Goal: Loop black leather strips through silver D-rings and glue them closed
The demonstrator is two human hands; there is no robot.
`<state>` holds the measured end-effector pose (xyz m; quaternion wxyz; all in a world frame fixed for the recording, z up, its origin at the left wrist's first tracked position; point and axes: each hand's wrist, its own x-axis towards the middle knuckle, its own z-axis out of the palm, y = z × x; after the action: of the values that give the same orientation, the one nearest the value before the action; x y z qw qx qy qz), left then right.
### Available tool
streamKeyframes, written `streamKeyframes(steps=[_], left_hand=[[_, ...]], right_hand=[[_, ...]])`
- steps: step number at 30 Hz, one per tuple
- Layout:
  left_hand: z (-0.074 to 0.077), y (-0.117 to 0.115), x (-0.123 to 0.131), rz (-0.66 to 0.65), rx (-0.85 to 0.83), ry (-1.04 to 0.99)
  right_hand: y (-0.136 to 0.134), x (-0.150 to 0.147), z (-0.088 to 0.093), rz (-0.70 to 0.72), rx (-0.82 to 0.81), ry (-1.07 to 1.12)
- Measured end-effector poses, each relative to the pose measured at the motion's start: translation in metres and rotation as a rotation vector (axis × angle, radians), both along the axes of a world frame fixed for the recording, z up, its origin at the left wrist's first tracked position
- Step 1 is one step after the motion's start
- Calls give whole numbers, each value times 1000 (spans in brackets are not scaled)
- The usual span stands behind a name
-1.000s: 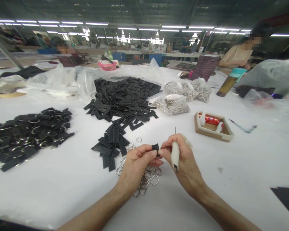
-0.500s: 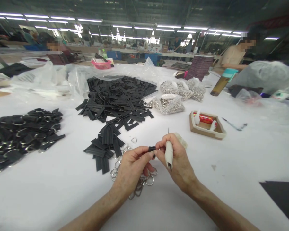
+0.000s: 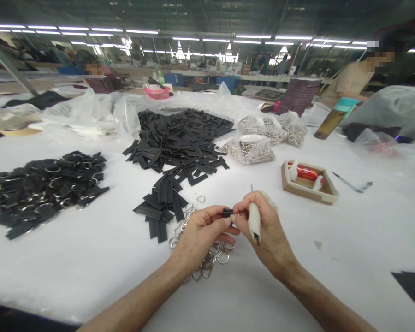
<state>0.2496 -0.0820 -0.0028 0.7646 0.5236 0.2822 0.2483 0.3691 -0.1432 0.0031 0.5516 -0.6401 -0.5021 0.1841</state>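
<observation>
My left hand (image 3: 201, 234) pinches a small black strip (image 3: 227, 212) between thumb and fingers. My right hand (image 3: 268, 228) meets it at the strip's other end, fingertips closed on it too. Tucked in that same right hand is a thin pointed tool, seemingly an awl (image 3: 254, 222), its handle wrapped in whitish material and its point upward. The strip is mostly covered by fingers. Loose metal D-rings (image 3: 223, 256) lie under and beside my left hand, with one lone ring (image 3: 200, 199) farther off. A small stack of black strips (image 3: 164, 196) lies left of the hands.
Behind spreads a large heap of black strips (image 3: 183, 138). At left is a pile of strips fitted with rings (image 3: 48, 189). Bags of metal rings (image 3: 251, 150), a cardboard tray (image 3: 307, 192) with tubes, a pen (image 3: 352, 183) and a bottle (image 3: 335, 119) stand right. A person (image 3: 354, 78) is beyond.
The view has turned slightly left, so everything appears farther right. Both hands still hold the strip close together, and its visible part has tilted or folded a little.
</observation>
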Motion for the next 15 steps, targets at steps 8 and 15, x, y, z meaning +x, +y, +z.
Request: streamKeyframes(steps=[8,15], left_hand=[[1,-2,2,58,63,93],[2,-3,3,82,54,116]], right_hand=[[1,-3,-1,-30,9,9],[1,-2,-1,-32,-7,11]])
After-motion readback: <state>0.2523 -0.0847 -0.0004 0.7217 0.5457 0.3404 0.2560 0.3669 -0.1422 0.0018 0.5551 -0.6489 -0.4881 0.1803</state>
